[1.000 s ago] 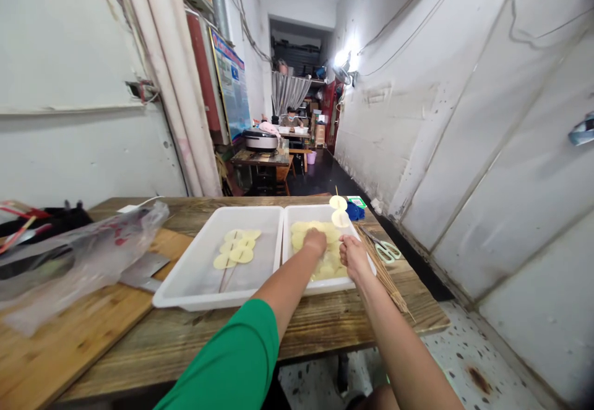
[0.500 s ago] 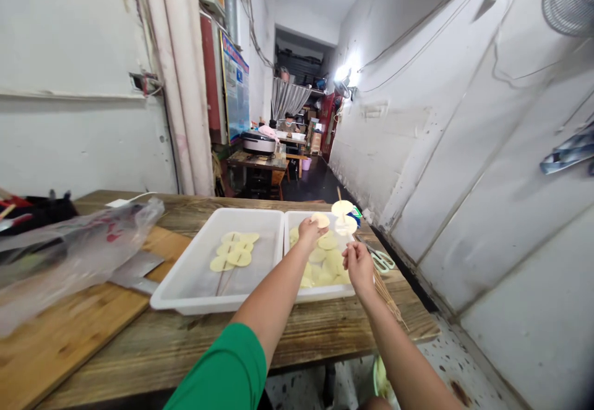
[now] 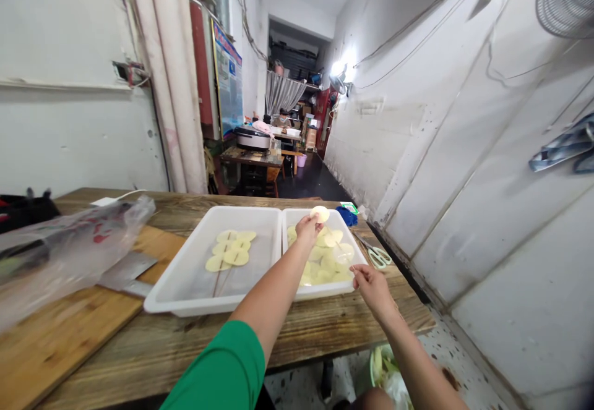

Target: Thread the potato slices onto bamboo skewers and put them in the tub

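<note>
My left hand pinches a thin, pale yellow round slice, which looks like potato, above the right-hand white tray. Lower and to the right, my right hand is closed on the end of a thin skewer, mostly hidden. A slice sits at the skewer's far part, leaning over the tray. Many loose slices lie in that tray. In the left-hand white tray rest two skewers threaded with several overlapping slices.
Green-handled scissors and a blue item lie right of the trays. On the left are a wooden board, a cleaver and a plastic bag. A bin with scraps stands below the table.
My right hand has lowered, tipping the skewer from upright to leaning left over the tray. My left hand still holds its slice, slightly higher. The view has shifted a little.
</note>
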{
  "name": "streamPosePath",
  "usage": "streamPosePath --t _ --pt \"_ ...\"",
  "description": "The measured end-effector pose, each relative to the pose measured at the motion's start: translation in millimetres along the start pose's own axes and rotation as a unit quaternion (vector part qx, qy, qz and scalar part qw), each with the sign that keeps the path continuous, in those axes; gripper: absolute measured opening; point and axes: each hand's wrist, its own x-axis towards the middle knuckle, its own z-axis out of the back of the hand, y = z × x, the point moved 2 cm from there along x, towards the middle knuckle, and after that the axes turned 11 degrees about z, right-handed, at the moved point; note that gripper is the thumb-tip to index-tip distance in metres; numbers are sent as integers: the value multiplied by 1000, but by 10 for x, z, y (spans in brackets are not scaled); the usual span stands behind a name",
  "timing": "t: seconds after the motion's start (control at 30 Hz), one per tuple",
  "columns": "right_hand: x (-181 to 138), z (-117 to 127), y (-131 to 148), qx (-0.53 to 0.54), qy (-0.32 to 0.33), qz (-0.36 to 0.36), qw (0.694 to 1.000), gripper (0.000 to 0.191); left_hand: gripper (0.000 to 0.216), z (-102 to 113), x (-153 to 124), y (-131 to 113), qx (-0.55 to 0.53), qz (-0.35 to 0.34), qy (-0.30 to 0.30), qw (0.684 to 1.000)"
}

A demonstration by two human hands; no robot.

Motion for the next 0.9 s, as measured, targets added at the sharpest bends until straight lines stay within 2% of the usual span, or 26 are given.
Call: streamPosePath --t 0.17,0.3,0.43,0.7,0.9 --pt "43 22 29 -64 5 -16 998 37 18 -7 -6 37 17 13 38 999" --pt "61 39 82 -124 16 -16 992 36 19 26 26 43 56 -10 12 998" --pt "63 44 96 -127 21 -28 991 37 22 47 64 47 90 -61 -31 994" --pt "60 42 90 -139 20 -17 990 36 20 -25 6 51 53 -61 6 997" --pt "48 34 73 -126 16 -16 992 37 23 -16 14 57 57 -73 1 996"
